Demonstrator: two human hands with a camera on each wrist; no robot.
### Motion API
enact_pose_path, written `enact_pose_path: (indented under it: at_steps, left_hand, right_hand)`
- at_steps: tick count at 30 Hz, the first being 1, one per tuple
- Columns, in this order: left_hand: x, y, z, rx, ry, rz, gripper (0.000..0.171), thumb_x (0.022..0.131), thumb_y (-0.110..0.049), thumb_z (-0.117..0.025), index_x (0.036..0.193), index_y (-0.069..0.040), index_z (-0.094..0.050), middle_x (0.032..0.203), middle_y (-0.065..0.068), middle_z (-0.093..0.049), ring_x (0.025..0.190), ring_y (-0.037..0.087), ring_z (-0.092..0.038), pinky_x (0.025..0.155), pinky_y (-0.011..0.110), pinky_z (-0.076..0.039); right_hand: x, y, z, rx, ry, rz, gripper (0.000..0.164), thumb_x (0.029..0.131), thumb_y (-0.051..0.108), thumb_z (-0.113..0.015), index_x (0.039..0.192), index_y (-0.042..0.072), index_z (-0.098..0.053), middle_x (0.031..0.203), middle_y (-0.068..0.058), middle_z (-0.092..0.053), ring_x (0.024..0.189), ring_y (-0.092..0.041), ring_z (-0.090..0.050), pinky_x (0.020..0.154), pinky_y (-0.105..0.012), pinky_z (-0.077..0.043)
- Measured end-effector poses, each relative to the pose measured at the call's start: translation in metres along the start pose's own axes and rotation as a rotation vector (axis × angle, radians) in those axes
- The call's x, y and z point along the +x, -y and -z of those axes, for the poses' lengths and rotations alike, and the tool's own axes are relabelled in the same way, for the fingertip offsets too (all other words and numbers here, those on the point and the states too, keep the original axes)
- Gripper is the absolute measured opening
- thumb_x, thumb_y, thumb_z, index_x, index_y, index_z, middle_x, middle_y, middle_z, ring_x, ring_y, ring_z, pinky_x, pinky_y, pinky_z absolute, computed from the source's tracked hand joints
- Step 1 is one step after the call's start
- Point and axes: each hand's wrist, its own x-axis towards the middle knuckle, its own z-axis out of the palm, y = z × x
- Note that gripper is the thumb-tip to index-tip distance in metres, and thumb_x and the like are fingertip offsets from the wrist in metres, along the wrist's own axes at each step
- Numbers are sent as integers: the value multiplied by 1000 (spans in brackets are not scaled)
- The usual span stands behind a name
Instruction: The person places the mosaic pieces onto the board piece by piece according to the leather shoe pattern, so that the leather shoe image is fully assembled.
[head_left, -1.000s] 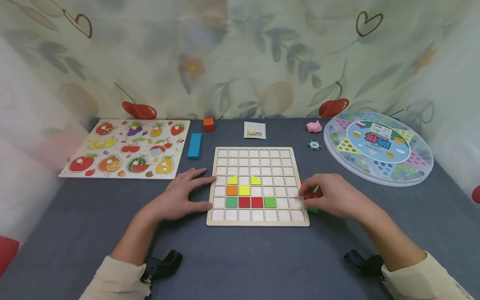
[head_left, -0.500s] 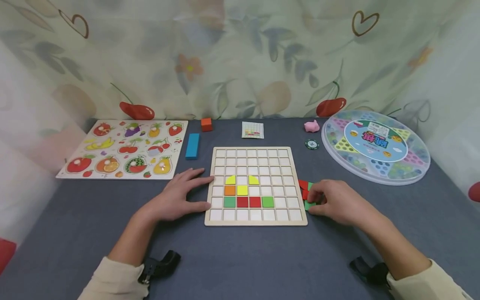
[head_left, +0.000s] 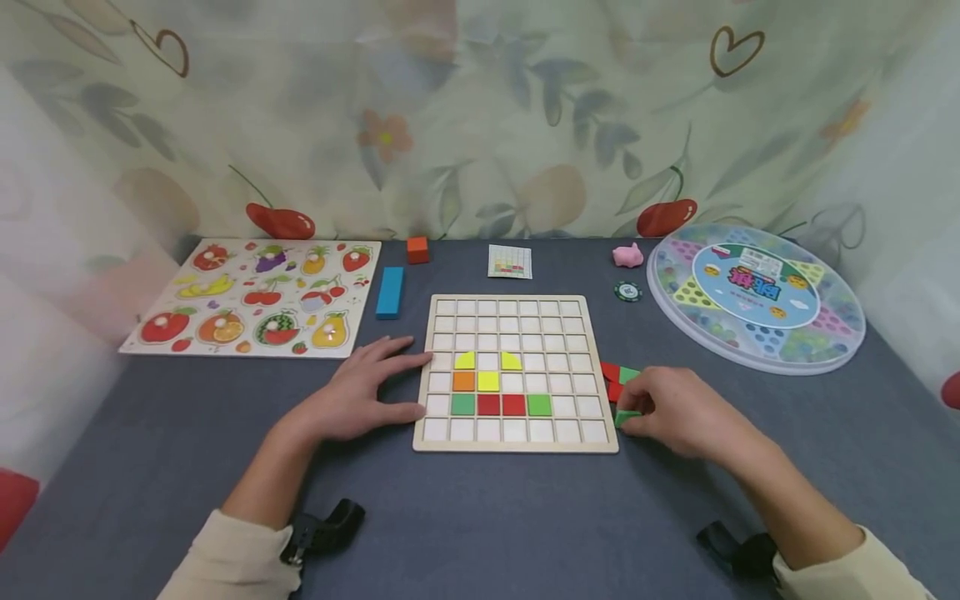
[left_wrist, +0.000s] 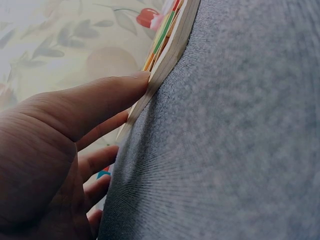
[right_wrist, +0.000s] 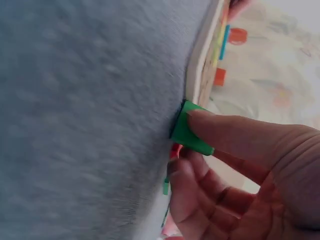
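A wooden grid board point(head_left: 517, 447) lies on the table with yellow, orange, red and green tiles set in several of its cells. My left hand point(head_left: 356, 400) rests beside its left edge, thumb and index fingertips touching the frame, fingers fairly straight. Just off the board's right side, my right hand point(head_left: 678, 408) pinches a green square tile point(right_wrist: 186, 129); the right wrist view shows the thumb on its face and the tile tilted up. Beyond that hand lie red tiles point(head_left: 611, 372) and another green tile point(head_left: 628, 375), partly covered by the fingers.
Behind the board stands a small pattern card point(head_left: 510, 261). A fruit puzzle board point(head_left: 251, 354), blue block point(head_left: 389, 292) and orange cube point(head_left: 417, 249) sit at the left. Toward the right are a pink pig point(head_left: 628, 255), a poker chip point(head_left: 627, 291) and a round game box point(head_left: 757, 358).
My right hand has drawn right and toward me from the board's edge, uncovering the red tiles, and now tilts up the green tile. The left hand stays in place.
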Motion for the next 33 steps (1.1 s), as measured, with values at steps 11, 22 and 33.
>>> enact_pose_path:
  at_steps: [11,22,33]
  left_hand:
    - [1,2,1,-2,-11,-4,75,92,-46,-75,156,-20,-48,168,16,-29,155,46,-17,119,73,-20]
    - [0,1,-1,-8,-10,-6,74,92,-46,-76,156,-19,-49,168,16,-30,155,46,-18,120,72,-20]
    - [0,0,-1,-9,-1,11,75,92,-46,-75,157,-21,-48,169,16,-29,155,46,-17,120,72,-19]
  right_hand:
    - [31,24,9,245,35,79,14,90,16,-79,103,11,-77,84,0,-70,69,-16,-61,64,-32,-53]
    - [46,39,-3,180,62,75,10,89,9,-77,94,13,-84,85,2,-74,66,-13,-61,60,-29,-49]
    - [37,20,1,116,-11,109,13,91,15,-77,103,15,-80,85,2,-69,78,-16,-58,68,-30,-49]
